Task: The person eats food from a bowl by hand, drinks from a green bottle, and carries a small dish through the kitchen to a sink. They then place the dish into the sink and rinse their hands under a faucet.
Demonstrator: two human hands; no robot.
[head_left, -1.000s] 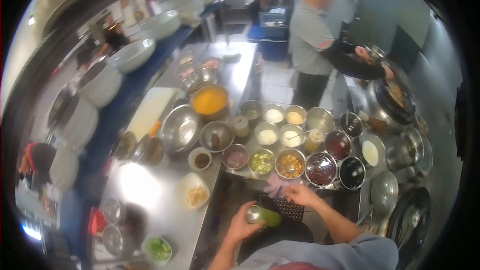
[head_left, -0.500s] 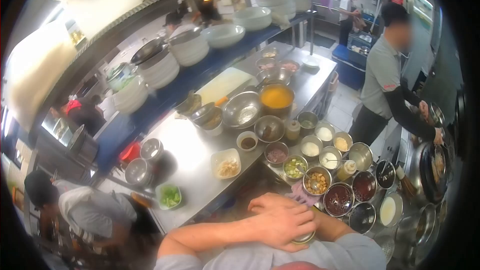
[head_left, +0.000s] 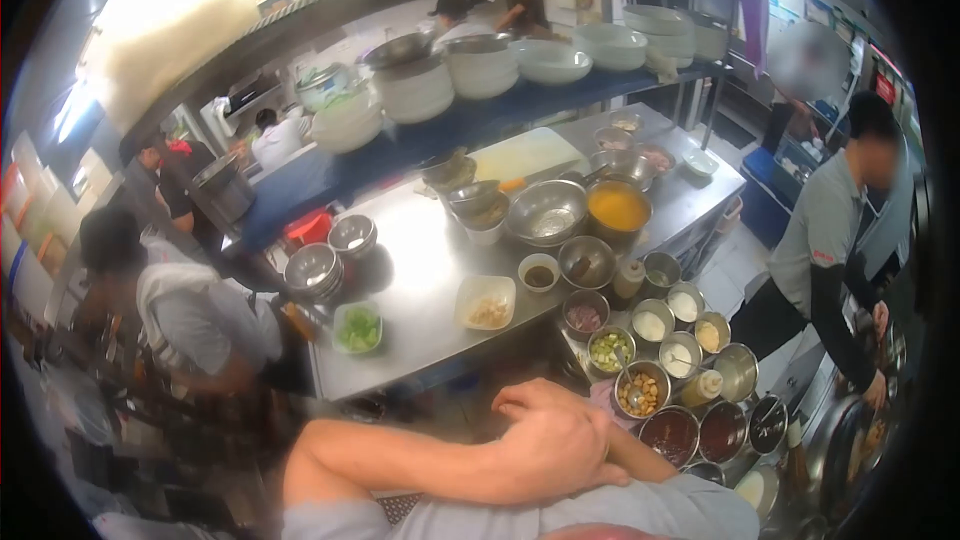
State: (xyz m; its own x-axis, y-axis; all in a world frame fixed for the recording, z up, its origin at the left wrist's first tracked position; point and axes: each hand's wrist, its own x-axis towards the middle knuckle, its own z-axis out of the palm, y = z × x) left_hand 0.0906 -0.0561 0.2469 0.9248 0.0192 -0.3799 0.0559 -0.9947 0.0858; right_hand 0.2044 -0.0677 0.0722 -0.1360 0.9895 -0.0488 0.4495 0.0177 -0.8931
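My arms are crossed low in front of my grey shirt. My left hand lies across my right forearm near the wrist, its fingers bent around it. Behind it, partly covered, my right hand points left with loosely stretched fingers and nothing visible in it. Nearest to my hands is a steel bowl of browned cubes with a spoon in it. Close by stand a bowl of chopped green vegetable and a bowl of dark red sauce.
On the steel counter are a dish of greens, a square white bowl and a pot of orange liquid. Stacked plates line the blue shelf. One co-worker bends at left; another works over pans at right.
My view has turned left, so the counter and bowls appear farther right. My left hand has shifted on my right arm, its fingers now less spread. The co-worker at left stands more upright.
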